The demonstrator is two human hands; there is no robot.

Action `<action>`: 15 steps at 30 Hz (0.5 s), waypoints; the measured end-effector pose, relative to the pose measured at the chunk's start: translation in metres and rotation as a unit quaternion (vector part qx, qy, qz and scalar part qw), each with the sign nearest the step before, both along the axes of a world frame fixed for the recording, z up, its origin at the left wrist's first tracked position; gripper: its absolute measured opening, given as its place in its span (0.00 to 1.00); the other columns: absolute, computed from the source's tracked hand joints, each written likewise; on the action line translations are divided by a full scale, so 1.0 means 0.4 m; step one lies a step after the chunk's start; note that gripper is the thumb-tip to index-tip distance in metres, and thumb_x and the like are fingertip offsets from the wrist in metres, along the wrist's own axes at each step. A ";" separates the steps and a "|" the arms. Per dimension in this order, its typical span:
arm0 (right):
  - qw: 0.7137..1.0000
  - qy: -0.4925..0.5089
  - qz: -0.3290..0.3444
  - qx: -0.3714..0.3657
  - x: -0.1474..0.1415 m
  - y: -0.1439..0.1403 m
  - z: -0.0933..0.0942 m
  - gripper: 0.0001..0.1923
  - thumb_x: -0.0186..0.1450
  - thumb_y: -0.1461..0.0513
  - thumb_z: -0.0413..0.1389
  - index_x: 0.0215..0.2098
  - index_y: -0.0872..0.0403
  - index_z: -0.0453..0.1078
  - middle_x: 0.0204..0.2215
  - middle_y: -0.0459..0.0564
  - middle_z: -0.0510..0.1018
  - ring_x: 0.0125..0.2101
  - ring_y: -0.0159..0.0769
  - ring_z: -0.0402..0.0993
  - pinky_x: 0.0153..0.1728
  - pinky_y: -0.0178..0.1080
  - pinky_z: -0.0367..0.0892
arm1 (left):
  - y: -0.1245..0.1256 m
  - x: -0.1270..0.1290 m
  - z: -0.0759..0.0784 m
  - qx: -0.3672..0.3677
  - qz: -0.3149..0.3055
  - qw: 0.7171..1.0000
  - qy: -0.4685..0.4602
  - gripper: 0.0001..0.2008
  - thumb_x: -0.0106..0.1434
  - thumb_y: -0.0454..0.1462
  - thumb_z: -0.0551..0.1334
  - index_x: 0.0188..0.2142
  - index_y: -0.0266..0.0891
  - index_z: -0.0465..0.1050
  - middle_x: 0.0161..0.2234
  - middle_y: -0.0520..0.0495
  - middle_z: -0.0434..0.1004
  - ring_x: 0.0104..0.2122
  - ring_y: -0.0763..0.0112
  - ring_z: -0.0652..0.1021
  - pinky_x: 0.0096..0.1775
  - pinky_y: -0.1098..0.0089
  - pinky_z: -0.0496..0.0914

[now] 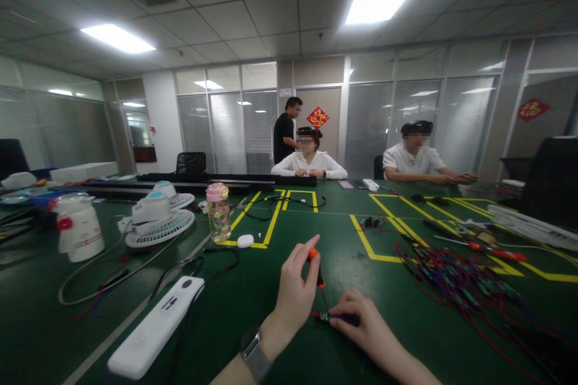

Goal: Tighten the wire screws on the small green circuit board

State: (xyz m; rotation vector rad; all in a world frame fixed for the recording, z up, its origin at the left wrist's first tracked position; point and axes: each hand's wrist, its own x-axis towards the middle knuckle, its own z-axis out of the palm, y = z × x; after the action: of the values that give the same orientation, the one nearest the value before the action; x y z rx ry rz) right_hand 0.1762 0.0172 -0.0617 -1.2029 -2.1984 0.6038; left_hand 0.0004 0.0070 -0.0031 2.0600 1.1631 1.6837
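Note:
My left hand point(298, 276), with a watch on its wrist, is closed around the orange and black handle of a screwdriver point(321, 276). The shaft slants down, and its tip meets a small green circuit board point(324, 316) on the table. From the right, my right hand point(359, 316) pinches the board's edge between thumb and fingers. A short red wire sticks out at the board's left side. Dark wires run under my right palm, partly hidden by it. Which part of the board the tip touches is too small to tell.
On the green table point(271, 349), a heap of wired circuit boards point(465, 276) lies to the right. At left are a white power strip point(156, 328), fan parts point(158, 225), a pink-lidded bottle point(218, 213) and a white jug point(81, 228). Two people sit across; another stands behind.

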 end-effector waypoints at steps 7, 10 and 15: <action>1.000 -0.011 -0.002 0.003 -0.002 -0.005 0.007 0.09 0.62 0.60 0.57 0.33 0.51 0.81 0.31 0.52 0.78 0.36 0.41 0.71 0.40 0.40 0.63 | -0.003 0.003 -0.001 0.007 -0.005 1.000 0.018 0.17 0.70 0.38 0.51 0.56 0.43 0.67 0.39 0.46 0.71 0.38 0.69 0.74 0.41 0.69 0.69; 1.000 -0.008 -0.002 0.005 -0.001 -0.003 0.004 0.09 0.62 0.60 0.57 0.32 0.50 0.81 0.32 0.52 0.79 0.36 0.40 0.71 0.42 0.41 0.63 | -0.002 0.005 -0.003 0.006 0.000 1.000 0.009 0.19 0.70 0.37 0.49 0.59 0.43 0.63 0.42 0.45 0.72 0.40 0.67 0.74 0.44 0.68 0.69; 1.000 -0.005 -0.002 0.007 0.001 -0.001 0.001 0.09 0.62 0.60 0.57 0.31 0.50 0.81 0.32 0.51 0.78 0.36 0.40 0.71 0.41 0.40 0.63 | -0.002 0.003 -0.003 0.019 0.019 0.999 0.036 0.15 0.66 0.38 0.58 0.52 0.43 0.71 0.34 0.48 0.70 0.35 0.68 0.73 0.39 0.69 0.70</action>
State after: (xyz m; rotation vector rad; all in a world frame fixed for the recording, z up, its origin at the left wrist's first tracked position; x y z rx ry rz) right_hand 0.1765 0.0168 -0.0613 -1.2065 -2.2045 0.5816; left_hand 0.0017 0.0061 -0.0041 2.1502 1.2076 1.6736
